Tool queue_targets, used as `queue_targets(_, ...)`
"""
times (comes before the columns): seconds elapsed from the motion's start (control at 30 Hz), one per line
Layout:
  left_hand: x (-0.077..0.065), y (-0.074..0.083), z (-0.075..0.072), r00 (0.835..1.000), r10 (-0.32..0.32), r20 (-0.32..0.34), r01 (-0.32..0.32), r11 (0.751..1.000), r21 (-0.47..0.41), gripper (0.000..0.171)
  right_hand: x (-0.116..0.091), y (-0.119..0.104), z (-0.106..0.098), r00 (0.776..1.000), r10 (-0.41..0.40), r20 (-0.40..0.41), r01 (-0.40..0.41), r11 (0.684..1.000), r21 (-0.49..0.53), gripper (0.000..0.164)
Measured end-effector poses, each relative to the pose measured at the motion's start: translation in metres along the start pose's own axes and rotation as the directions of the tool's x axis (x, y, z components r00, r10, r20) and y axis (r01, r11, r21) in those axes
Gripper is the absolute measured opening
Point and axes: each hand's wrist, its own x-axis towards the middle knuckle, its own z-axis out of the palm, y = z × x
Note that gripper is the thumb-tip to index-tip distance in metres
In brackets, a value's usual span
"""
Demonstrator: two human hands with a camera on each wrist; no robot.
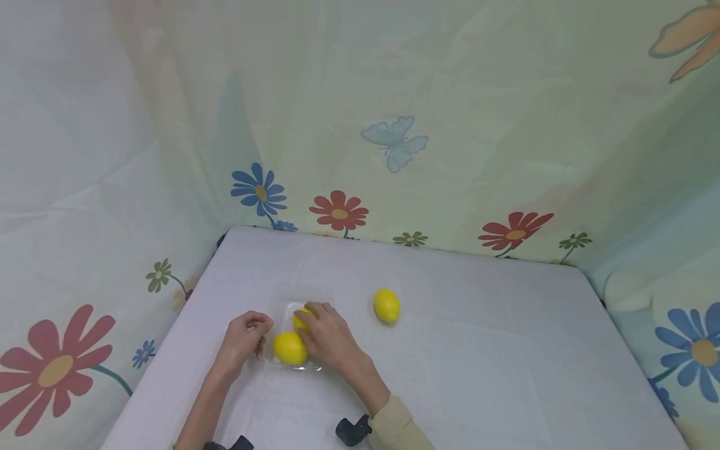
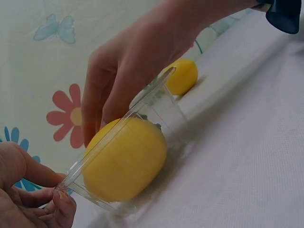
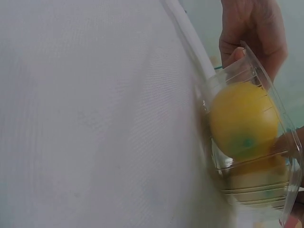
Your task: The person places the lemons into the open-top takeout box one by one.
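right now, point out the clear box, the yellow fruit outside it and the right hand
clear box (image 2: 171, 107), left wrist view, side wall
yellow fruit outside (image 1: 387, 306), head view, its middle
right hand (image 1: 330, 337), head view, its back

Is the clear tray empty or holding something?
Not empty: the tray holds one lemon and a second lemon, seen through its clear wall; a third lemon lies outside.

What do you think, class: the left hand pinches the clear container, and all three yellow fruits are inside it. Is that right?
No: only two yellow fruits are inside; the third lies outside on the table, as the head view shows. The left hand does pinch the clear container.
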Motion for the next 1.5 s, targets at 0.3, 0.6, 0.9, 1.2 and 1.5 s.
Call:
queue_targets(0.3,-0.001,0.000,0.000,1.000,-0.005,-0.001,0.005,1.000,-0.005,0.025,-0.002,0.004,-0.003,1.000,-0.022,0.007,0.022,0.999,0.046,0.031)
queue_targets(0.6,-0.005,0.003,0.000,1.000,-0.020,-0.005,0.020,1.000,-0.006,0.024,-0.014,0.013,-0.022,0.992,-0.045,-0.119,0.062,0.988,0.142,0.022)
queue_targets(0.9,-0.004,0.005,0.000,1.000,-0.001,-0.010,0.001,1.000,0.008,0.024,-0.026,0.063,-0.037,0.915,0.167,-0.368,-0.139,0.985,0.101,0.043)
queue_targets(1.2,-0.003,0.001,0.001,1.000,-0.005,-0.006,0.005,1.000,0.012,0.023,-0.036,0.098,-0.032,0.869,0.448,-0.210,-0.442,0.894,0.074,0.064)
queue_targets(1.5,-0.001,0.002,-0.001,1.000,-0.006,-0.010,0.006,1.000,0.004,0.023,-0.037,0.107,-0.022,0.882,0.410,-0.233,-0.402,0.912,0.083,0.050)
